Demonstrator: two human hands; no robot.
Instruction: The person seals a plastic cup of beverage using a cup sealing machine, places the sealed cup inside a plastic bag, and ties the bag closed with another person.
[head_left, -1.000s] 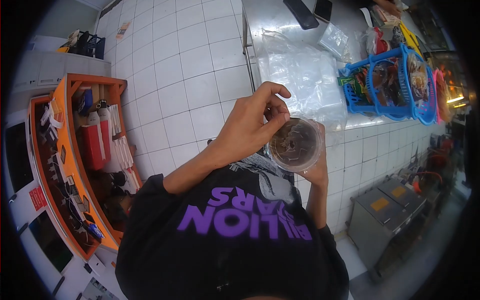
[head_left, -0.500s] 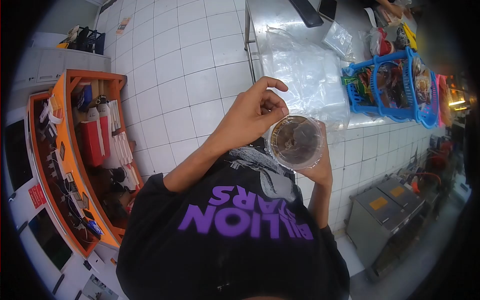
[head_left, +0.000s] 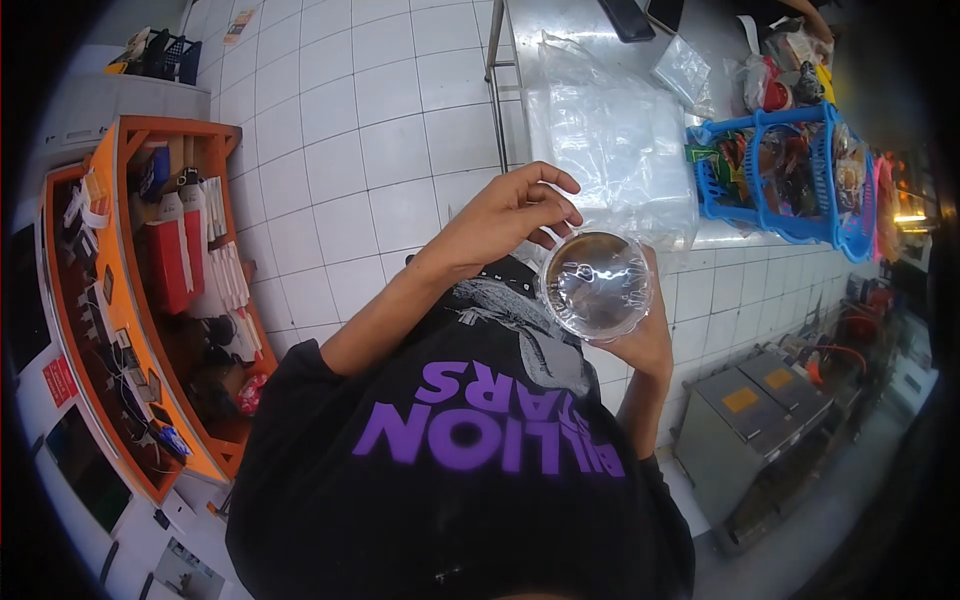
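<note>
Center: your right hand (head_left: 643,347) holds the cup (head_left: 598,287), now glossier on top, likely covered; left hand (head_left: 508,216) half-curled against it, pinch unclear.

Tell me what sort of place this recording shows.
Probably a food shop's or drink stall's work area, though I can't be certain: a metal table with clear plastic bags, a blue rack of packets, and a clear cup in hand.

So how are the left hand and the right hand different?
The left hand is mostly in view; the right hand is mostly hidden behind the cup. The left hand is loosely curled beside the cup; the right hand holds it. Both are bare.
</note>
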